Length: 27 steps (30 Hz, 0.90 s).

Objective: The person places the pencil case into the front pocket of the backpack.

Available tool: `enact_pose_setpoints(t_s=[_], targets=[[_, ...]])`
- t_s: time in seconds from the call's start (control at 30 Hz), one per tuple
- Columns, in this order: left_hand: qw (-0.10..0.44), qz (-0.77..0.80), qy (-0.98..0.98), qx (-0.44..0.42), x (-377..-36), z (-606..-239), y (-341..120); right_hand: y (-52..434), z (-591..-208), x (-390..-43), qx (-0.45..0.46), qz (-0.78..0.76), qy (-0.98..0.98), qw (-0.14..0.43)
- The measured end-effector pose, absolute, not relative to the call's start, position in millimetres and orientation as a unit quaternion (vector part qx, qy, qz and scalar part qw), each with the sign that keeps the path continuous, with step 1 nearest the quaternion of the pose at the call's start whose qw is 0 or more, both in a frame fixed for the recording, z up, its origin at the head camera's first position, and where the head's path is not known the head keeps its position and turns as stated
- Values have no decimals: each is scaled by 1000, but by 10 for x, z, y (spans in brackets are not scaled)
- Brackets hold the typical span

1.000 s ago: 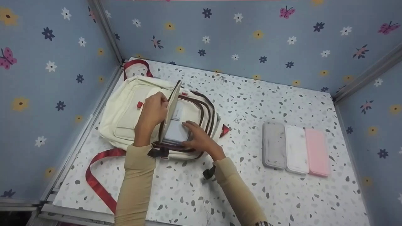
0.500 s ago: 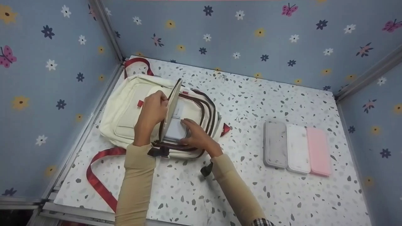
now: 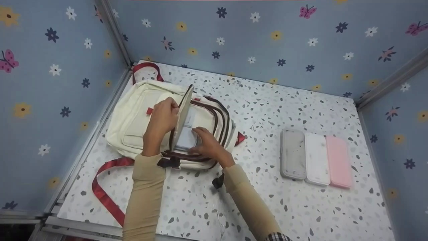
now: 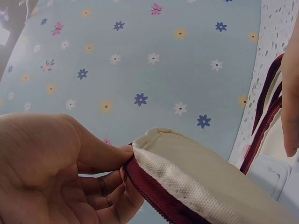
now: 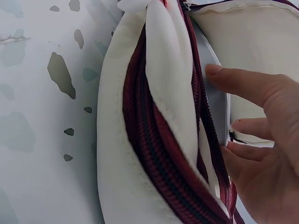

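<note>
My left hand (image 3: 162,117) pinches the edge of the flap (image 3: 183,115), thumb on one side and index finger on the other; the remaining fingers are bent beneath, as the left wrist view shows. The flap stands raised, its pale lining facing my right hand (image 3: 210,146).

That right hand reaches into the open front pocket of the backpack (image 3: 125,113), its thumb and fingers apart and loosely bent. One tip rests on the pale box (image 3: 186,139), which lies inside the pocket, between the raised flap and the dark red zippers (image 5: 154,135). How firmly I press on it, I cannot tell. A second pale piece (image 3: 189,119) sits just beyond the box, partly covered by the flap.

The cream backpack lies on its back on the speckled table (image 3: 267,110), to my left. One red strap (image 3: 105,192) curves out toward me, and a red loop (image 3: 147,68) shows at the far corner. A red tab (image 3: 239,138) pokes out at the side nearest the cases.

Well apart on my right, three cases lie flat in a row: the gray case (image 3: 293,154) nearest the backpack, the white case (image 3: 317,159) in the middle, the pink case (image 3: 338,162) outermost. Blue flowered walls (image 3: 234,36) surround the table.
</note>
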<state>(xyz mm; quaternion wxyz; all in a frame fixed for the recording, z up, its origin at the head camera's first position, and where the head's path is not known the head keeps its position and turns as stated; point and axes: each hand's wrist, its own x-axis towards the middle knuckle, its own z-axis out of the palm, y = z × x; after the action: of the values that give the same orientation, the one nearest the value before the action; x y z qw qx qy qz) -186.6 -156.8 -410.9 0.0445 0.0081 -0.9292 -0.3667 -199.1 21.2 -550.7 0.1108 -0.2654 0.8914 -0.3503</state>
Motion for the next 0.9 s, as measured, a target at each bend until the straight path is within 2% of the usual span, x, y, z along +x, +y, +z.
enact_pose_setpoints(t_s=[0.17, 0.6, 0.9], targets=[[44, -369, -928, 7, -1880, -4107, -1560, 203, -5511, -1980, -268, -360, 889, 93], [32, -375, -926, 11, -1872, -4100, -1562, 196, -5488, -1976, -238, -372, 892, 93], [42, -377, -925, 6, -1872, -4095, -1572, 235, -5399, -1929, -251, -408, 869, 122]])
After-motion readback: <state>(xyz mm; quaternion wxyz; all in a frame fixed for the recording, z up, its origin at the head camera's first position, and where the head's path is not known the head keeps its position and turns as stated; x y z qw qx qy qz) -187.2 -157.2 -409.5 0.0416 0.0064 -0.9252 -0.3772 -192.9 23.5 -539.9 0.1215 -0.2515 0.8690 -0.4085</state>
